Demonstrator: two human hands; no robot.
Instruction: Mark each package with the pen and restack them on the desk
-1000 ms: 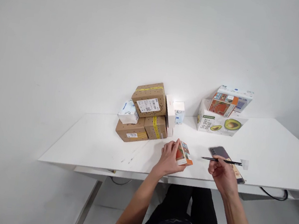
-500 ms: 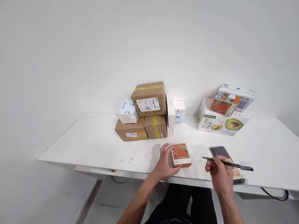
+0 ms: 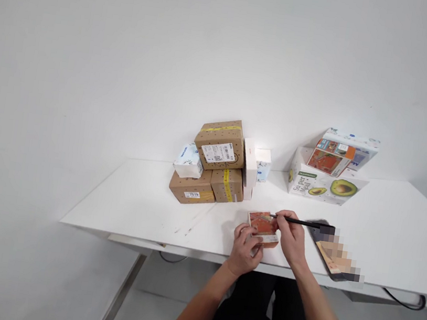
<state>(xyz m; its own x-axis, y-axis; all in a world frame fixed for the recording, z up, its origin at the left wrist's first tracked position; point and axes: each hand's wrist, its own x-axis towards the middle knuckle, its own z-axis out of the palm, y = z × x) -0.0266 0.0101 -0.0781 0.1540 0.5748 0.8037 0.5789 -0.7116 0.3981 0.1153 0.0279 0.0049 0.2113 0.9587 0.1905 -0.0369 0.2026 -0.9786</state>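
A small orange-red box (image 3: 262,226) lies flat near the front edge of the white table (image 3: 143,208). My left hand (image 3: 245,249) rests against the box's near left corner, fingers curled on it. My right hand (image 3: 292,237) is closed round a thin black pen (image 3: 300,222), and the pen's tip touches the top face of the box. A dark phone (image 3: 330,250) lies on the table just right of my right hand, partly blurred.
A stack of brown cardboard parcels (image 3: 213,162) with small white boxes (image 3: 255,165) stands at the back middle of the table. An avocado-printed carton (image 3: 323,183) with an orange box (image 3: 333,156) and a white box on it sits back right. A cable (image 3: 404,300) hangs under the right edge.
The box went from tilted in my left hand to flat on the table. My right hand moved left with the pen, from beside the phone onto the box.
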